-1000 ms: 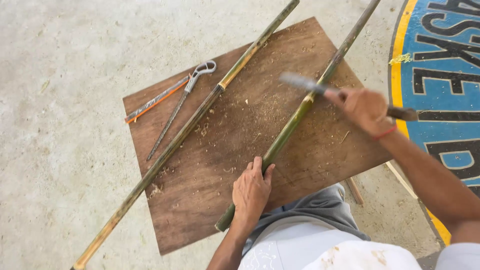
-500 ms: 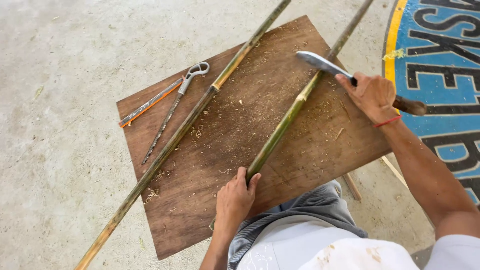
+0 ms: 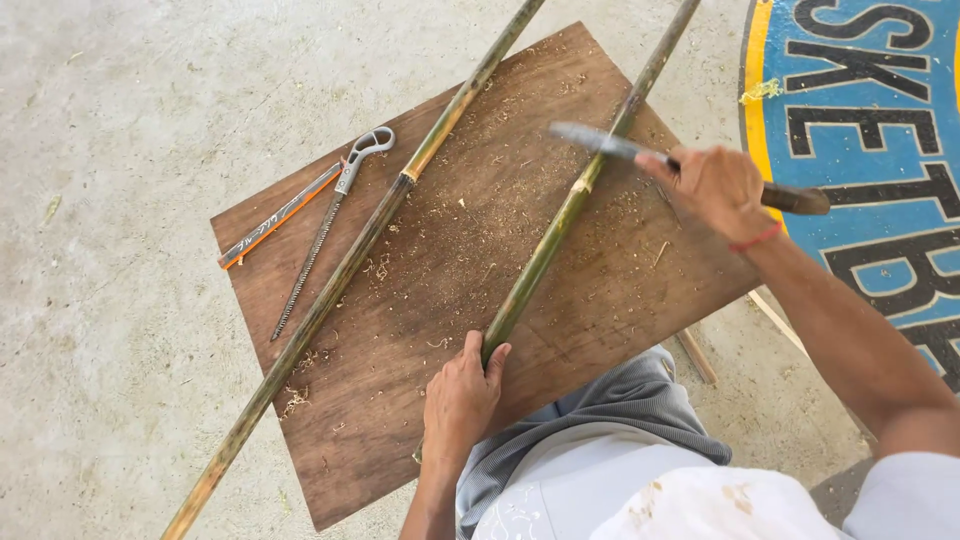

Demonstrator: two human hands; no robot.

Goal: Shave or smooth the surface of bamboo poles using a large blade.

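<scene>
Head view: a green bamboo pole (image 3: 560, 225) is being pinned across the sawdust-strewn wooden board (image 3: 300, 250) by the left hand (image 3: 462, 400), clamped near its lower end, while a blade (image 3: 600, 142) is being gripped by the right hand (image 3: 715, 185). A glancing stroke could be deflected toward the holding fingers.

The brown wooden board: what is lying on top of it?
On the board lie two bamboo poles, a small saw, an orange-edged blade and shavings. The left hand covers one pole's near end; the knife is above it.
</scene>
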